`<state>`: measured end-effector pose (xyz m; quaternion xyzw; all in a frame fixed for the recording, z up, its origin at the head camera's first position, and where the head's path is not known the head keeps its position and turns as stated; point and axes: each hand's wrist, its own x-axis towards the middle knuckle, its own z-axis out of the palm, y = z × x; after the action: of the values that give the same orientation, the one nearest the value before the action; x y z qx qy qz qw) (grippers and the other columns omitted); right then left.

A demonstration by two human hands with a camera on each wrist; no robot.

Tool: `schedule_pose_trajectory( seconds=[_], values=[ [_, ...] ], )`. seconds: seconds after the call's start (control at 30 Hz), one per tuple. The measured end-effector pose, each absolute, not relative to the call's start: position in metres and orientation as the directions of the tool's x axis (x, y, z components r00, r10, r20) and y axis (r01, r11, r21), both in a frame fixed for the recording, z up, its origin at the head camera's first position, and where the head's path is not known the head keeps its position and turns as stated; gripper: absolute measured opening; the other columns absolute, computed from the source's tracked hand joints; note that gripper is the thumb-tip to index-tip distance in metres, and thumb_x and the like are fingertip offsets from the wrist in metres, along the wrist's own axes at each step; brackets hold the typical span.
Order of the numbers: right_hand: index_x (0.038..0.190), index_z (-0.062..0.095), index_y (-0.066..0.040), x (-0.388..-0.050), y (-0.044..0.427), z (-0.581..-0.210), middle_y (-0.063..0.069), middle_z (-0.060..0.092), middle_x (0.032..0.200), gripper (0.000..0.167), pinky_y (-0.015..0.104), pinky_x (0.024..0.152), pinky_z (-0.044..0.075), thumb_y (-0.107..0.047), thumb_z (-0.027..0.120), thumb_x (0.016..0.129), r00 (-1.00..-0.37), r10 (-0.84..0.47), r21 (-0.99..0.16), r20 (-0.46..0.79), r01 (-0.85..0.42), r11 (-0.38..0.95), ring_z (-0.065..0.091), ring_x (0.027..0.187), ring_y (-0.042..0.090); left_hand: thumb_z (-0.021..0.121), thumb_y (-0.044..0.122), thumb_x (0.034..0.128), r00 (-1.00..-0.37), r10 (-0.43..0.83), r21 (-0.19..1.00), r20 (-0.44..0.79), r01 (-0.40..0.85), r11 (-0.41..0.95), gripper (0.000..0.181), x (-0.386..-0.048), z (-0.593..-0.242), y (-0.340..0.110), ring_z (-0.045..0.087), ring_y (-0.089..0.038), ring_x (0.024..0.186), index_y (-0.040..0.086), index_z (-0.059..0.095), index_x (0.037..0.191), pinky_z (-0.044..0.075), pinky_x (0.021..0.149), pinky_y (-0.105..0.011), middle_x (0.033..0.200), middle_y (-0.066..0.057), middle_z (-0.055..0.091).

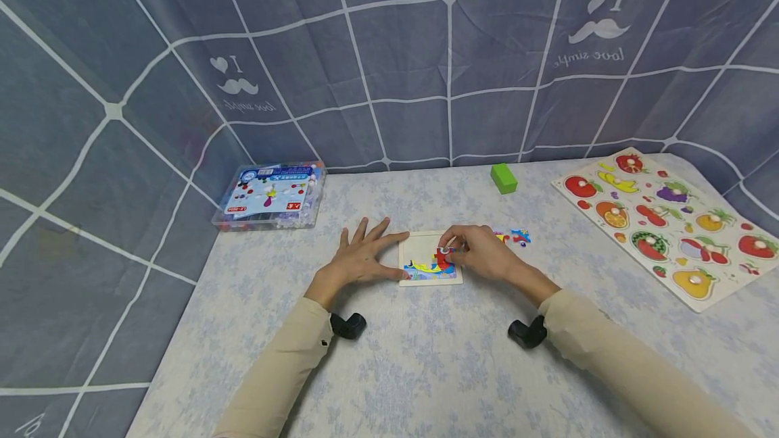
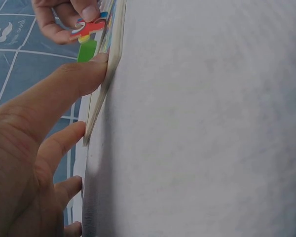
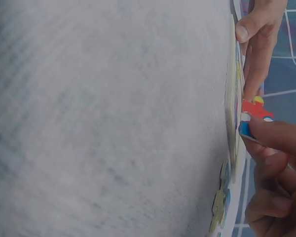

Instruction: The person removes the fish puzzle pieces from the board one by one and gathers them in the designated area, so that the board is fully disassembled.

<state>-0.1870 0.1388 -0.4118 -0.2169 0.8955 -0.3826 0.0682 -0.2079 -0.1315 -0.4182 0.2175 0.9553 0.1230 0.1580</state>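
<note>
A small jigsaw puzzle tray point(image 1: 420, 235) with a pale frame lies on the table, its lower part filled with blue and yellow pieces. My left hand point(image 1: 360, 257) spreads its fingers at the tray's left side, with thumb and forefinger touching the frame. Between thumb and fingers, my right hand point(image 1: 483, 252) pinches a red puzzle piece point(image 3: 252, 107) with yellow and blue parts. In the left wrist view that piece stands tilted over the tray. Loose puzzle pieces point(image 1: 520, 236) lie just right of the tray, partly hidden behind the right hand.
A clear plastic box point(image 1: 270, 196) with a printed label sits at the back left. Behind the tray is a green block point(image 1: 503, 178). A fruit puzzle board point(image 1: 663, 222) covers the table's right side. A blue-grey checked curtain point(image 1: 402, 53) hangs along the back edge.
</note>
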Motion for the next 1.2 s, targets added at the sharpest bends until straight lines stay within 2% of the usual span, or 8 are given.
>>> schedule_pose_trajectory(
  seconds=[0.1,0.23,0.3,0.57,0.7,0.93,1.2],
  values=[
    [0.101,0.073,-0.016,-0.187,0.142,-0.41,-0.004,0.071,0.081,0.019,0.034,0.074,0.043,-0.007,0.076,0.084,-0.907,-0.418,-0.734,0.048,-0.316,0.602,0.063,0.072,0.011,0.066,0.068,0.0787,-0.854,0.456,0.312,-0.248,0.375,0.873,0.085,-0.208,-0.418,-0.131,-0.008,-0.037,0.149,0.043,0.033,0.152,-0.006,0.112,-0.067,0.165,0.003,0.006],
    [0.098,0.078,-0.014,-0.186,0.15,-0.408,-0.001,0.074,0.082,0.017,0.027,0.058,0.043,-0.009,0.078,0.082,-0.919,-0.392,-0.78,0.042,-0.276,0.562,0.066,0.072,0.014,0.067,0.067,0.0788,-0.852,0.462,0.319,-0.246,0.379,0.869,0.085,-0.208,-0.417,-0.131,-0.008,-0.037,0.149,0.042,0.034,0.152,-0.006,0.112,-0.067,0.165,0.002,0.007],
    [0.098,0.078,-0.012,-0.185,0.155,-0.408,-0.001,0.075,0.082,0.016,0.024,0.056,0.04,-0.008,0.078,0.082,-0.92,-0.39,-0.803,0.028,-0.253,0.54,0.068,0.073,0.016,0.068,0.067,0.0789,-0.851,0.464,0.318,-0.247,0.381,0.868,0.085,-0.207,-0.417,-0.132,-0.008,-0.037,0.149,0.041,0.034,0.153,-0.007,0.112,-0.067,0.166,0.002,0.006],
    [0.098,0.078,-0.009,-0.18,0.18,-0.409,0.001,0.075,0.085,0.016,0.023,0.058,0.043,-0.003,0.073,0.085,-0.929,-0.368,-0.838,-0.032,-0.175,0.516,0.068,0.075,0.015,0.067,0.067,0.0798,-0.848,0.47,0.305,-0.243,0.393,0.867,0.084,-0.207,-0.417,-0.132,-0.008,-0.037,0.149,0.041,0.034,0.153,-0.006,0.112,-0.067,0.166,0.001,0.006],
    [0.097,0.079,-0.01,-0.179,0.194,-0.41,0.001,0.075,0.084,0.014,0.022,0.057,0.043,-0.009,0.077,0.084,-0.941,-0.336,-0.829,-0.046,-0.151,0.539,0.06,0.069,0.011,0.066,0.067,0.0801,-0.848,0.468,0.308,-0.248,0.389,0.868,0.084,-0.206,-0.417,-0.132,-0.008,-0.037,0.149,0.04,0.033,0.153,-0.006,0.112,-0.066,0.166,0.002,0.005],
    [0.099,0.078,-0.008,-0.176,0.222,-0.409,0.005,0.075,0.098,0.017,0.024,0.061,0.047,-0.016,0.078,0.085,-0.952,-0.296,-0.82,-0.083,-0.103,0.563,0.058,0.072,0.01,0.066,0.067,0.0803,-0.849,0.467,0.311,-0.246,0.388,0.868,0.084,-0.206,-0.417,-0.132,-0.008,-0.037,0.149,0.041,0.033,0.153,-0.006,0.112,-0.066,0.166,0.002,0.005],
    [0.101,0.078,-0.009,-0.169,0.256,-0.412,0.008,0.073,0.107,0.021,0.024,0.058,0.045,-0.023,0.077,0.086,-0.964,-0.235,-0.795,-0.127,-0.043,0.605,0.052,0.069,0.012,0.065,0.067,0.0804,-0.847,0.469,0.303,-0.249,0.392,0.869,0.084,-0.206,-0.417,-0.131,-0.008,-0.037,0.149,0.041,0.033,0.153,-0.006,0.112,-0.067,0.166,0.001,0.006]
  ],
)
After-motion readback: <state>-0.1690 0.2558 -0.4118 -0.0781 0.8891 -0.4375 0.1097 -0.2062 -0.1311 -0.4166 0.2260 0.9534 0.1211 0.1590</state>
